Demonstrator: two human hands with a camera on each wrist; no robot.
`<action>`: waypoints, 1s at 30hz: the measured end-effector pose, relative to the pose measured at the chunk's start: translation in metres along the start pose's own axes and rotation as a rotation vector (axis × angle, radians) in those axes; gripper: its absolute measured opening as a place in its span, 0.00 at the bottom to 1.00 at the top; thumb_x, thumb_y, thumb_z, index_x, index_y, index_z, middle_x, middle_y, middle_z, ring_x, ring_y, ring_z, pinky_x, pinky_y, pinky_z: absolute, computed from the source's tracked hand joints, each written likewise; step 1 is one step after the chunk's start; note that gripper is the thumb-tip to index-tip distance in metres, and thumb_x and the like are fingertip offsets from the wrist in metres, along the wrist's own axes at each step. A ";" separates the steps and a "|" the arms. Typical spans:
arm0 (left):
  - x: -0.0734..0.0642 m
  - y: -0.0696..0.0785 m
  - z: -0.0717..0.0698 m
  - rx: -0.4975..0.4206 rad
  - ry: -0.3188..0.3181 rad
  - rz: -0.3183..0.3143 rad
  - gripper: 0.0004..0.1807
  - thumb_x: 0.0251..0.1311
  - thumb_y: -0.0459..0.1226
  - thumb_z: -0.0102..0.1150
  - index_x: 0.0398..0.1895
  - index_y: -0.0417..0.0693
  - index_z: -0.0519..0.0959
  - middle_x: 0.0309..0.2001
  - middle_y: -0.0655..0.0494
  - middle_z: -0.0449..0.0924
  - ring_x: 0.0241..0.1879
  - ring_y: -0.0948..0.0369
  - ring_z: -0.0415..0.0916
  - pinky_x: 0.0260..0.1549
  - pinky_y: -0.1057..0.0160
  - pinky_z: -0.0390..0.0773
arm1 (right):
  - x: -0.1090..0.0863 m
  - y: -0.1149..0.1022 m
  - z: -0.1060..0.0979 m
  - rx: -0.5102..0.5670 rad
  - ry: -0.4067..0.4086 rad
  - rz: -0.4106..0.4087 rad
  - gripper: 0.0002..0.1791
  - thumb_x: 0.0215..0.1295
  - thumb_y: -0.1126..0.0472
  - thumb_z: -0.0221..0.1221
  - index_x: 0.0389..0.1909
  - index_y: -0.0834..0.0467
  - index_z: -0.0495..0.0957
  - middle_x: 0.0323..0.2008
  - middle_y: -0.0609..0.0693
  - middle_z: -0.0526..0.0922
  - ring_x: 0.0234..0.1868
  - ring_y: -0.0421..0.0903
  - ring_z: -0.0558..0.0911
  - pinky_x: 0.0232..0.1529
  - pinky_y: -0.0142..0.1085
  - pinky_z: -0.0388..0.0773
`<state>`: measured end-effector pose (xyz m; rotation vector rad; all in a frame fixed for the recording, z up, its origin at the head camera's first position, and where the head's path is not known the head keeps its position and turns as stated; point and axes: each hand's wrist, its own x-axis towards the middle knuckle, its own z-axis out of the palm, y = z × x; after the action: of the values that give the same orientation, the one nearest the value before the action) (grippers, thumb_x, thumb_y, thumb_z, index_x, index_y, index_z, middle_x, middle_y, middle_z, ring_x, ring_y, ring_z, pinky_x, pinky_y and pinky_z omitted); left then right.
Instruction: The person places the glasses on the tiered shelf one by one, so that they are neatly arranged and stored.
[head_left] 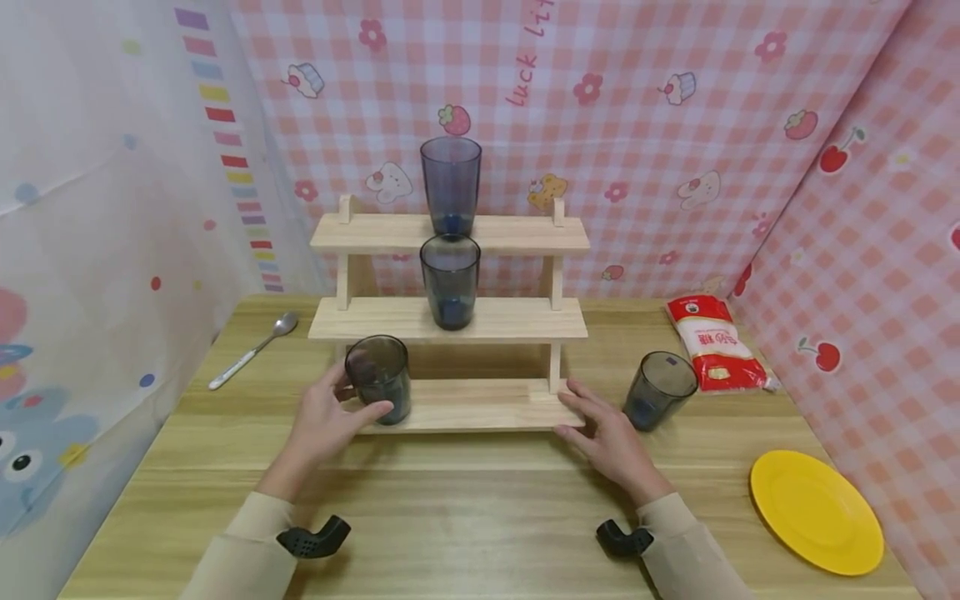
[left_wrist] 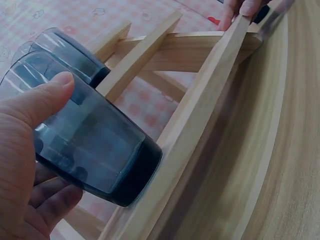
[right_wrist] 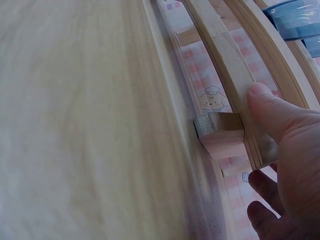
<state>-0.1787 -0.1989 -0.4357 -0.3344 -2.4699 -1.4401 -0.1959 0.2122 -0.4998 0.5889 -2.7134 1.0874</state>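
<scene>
My left hand (head_left: 318, 425) grips a dark tinted glass (head_left: 386, 387) standing upright at the left end of the rack's bottom board. In the left wrist view the thumb lies across that tumbler's side and the fingers curl behind it. The right end of the same bottom board (right_wrist: 225, 55) is held by my right hand (head_left: 611, 442), thumb at its front edge and fingers round the end. On the three-tier wooden rack (head_left: 517, 317), a second glass (head_left: 452, 287) stands on the middle board and a third glass (head_left: 450, 179) on the top one.
Right of the rack, another dark glass (head_left: 660, 387) stands on the wooden table (head_left: 465, 517), close to my right hand. Behind it lies a red and white packet (head_left: 716, 342). A yellow plate (head_left: 813, 512) is at the front right. A spoon (head_left: 255, 350) lies at the left.
</scene>
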 end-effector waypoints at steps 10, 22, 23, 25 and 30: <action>-0.005 0.026 -0.005 0.022 0.012 -0.002 0.37 0.45 0.30 0.75 0.61 0.35 0.70 0.45 0.41 0.80 0.46 0.53 0.77 0.48 0.47 0.78 | 0.000 -0.001 0.001 -0.006 -0.011 0.010 0.32 0.60 0.43 0.63 0.64 0.51 0.73 0.69 0.50 0.65 0.68 0.49 0.66 0.65 0.48 0.66; -0.001 -0.021 0.002 0.010 0.034 0.018 0.42 0.43 0.37 0.78 0.65 0.49 0.70 0.46 0.49 0.81 0.46 0.58 0.76 0.48 0.59 0.79 | 0.000 0.001 0.001 -0.018 -0.004 0.012 0.33 0.60 0.41 0.62 0.64 0.50 0.73 0.70 0.48 0.65 0.68 0.49 0.66 0.64 0.49 0.66; -0.001 -0.022 0.002 0.008 0.035 0.022 0.41 0.43 0.37 0.78 0.65 0.49 0.70 0.46 0.49 0.81 0.46 0.59 0.77 0.47 0.60 0.79 | 0.000 0.002 0.001 -0.020 -0.004 0.012 0.33 0.60 0.41 0.62 0.64 0.50 0.73 0.70 0.47 0.65 0.68 0.49 0.65 0.64 0.49 0.66; -0.001 -0.023 0.002 0.002 0.038 0.033 0.41 0.43 0.38 0.78 0.64 0.49 0.71 0.46 0.49 0.81 0.46 0.58 0.77 0.47 0.60 0.80 | 0.000 0.002 0.001 -0.025 -0.004 0.010 0.33 0.60 0.41 0.62 0.64 0.50 0.73 0.70 0.47 0.65 0.68 0.49 0.65 0.65 0.49 0.65; -0.002 -0.016 0.001 0.004 0.038 0.041 0.41 0.43 0.36 0.77 0.65 0.47 0.70 0.47 0.47 0.81 0.46 0.61 0.76 0.46 0.63 0.80 | 0.000 0.002 0.001 -0.031 0.002 0.005 0.32 0.60 0.42 0.63 0.64 0.50 0.73 0.70 0.47 0.65 0.68 0.49 0.65 0.65 0.49 0.65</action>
<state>-0.1826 -0.2055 -0.4500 -0.3522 -2.4212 -1.4125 -0.1965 0.2126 -0.5014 0.5770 -2.7263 1.0441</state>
